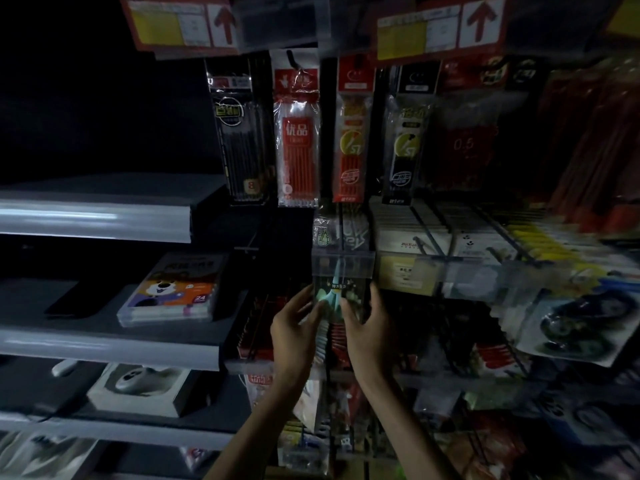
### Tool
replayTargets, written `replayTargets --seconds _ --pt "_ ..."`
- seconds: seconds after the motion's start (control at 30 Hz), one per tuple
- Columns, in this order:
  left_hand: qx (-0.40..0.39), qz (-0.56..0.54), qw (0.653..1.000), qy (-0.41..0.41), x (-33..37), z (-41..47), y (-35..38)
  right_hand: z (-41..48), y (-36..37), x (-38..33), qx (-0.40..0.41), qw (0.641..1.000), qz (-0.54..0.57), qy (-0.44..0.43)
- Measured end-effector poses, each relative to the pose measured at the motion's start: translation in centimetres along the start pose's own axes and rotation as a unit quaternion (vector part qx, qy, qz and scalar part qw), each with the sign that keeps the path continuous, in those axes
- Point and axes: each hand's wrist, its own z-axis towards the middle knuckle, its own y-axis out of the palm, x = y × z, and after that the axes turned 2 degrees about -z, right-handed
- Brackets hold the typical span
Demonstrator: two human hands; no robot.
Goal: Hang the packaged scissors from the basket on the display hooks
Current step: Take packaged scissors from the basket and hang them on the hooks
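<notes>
So, both arms reach forward; left hand and right hand pinch the scissors pack by its sides; it's upright, long axis vertical, top behind a clear label strip.

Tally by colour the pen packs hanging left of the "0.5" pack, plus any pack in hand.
Black pen packs: 2
Red pen packs: 2
Scissors pack, held by left hand and right hand: 1
Total: 5
</notes>
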Motion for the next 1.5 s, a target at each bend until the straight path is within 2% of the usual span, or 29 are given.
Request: replayTargets --seconds 0.17,0.4,0.63,0.83,0.97,1.07,1.2,1.3,1.4,1.5 --pt "0.038 0.021 0.999 0.015 0.4 0.5 0.0 0.6 0.0 -0.5 -0.002 1.000 0.014 0.017" --pt "0.043 0.080 0.996 0.021 -0.4 0.2 -0.3 -0.1 -0.3 -0.1 0.006 1.000 0.007 0.016" --pt "0.035 0.089 0.995 0.013 -0.5 -0.8 -0.3 -1.1 -1.1 0.4 0.015 1.000 0.013 0.008" --pt "-0.012 0.125 0.992 0.034 -0.6 -2.3 -1.7 -3.6 -2.5 0.4 0.040 0.999 0.020 -0.017" --pt "-0.034 0.202 0.976 0.071 -0.6 -4.6 -4.6 -6.6 -3.9 -0.3 0.058 0.994 -0.003 -0.091" --pt "-0.020 0.243 0.967 0.081 0.3 -7.2 -7.7 -9.2 -3.9 -1.4 -0.025 0.993 0.002 -0.117" --pt "0.009 0.307 0.949 0.064 1.4 -11.2 -14.3 -13.1 -1.3 -3.2 -0.215 0.968 -0.011 -0.130" --pt "0.041 0.377 0.925 0.037 1.1 -14.4 -20.6 -16.4 2.5 -4.4 -0.356 0.925 -0.027 -0.132" --pt "0.105 0.395 0.912 -0.043 0.5 -18.2 -27.5 -20.5 7.3 -5.7 -0.471 0.869 -0.027 -0.145" --pt "0.169 0.443 0.872 -0.121 0.2 -22.2 -34.4 -24.8 12.6 -7.9 -0.552 0.815 -0.033 -0.176"
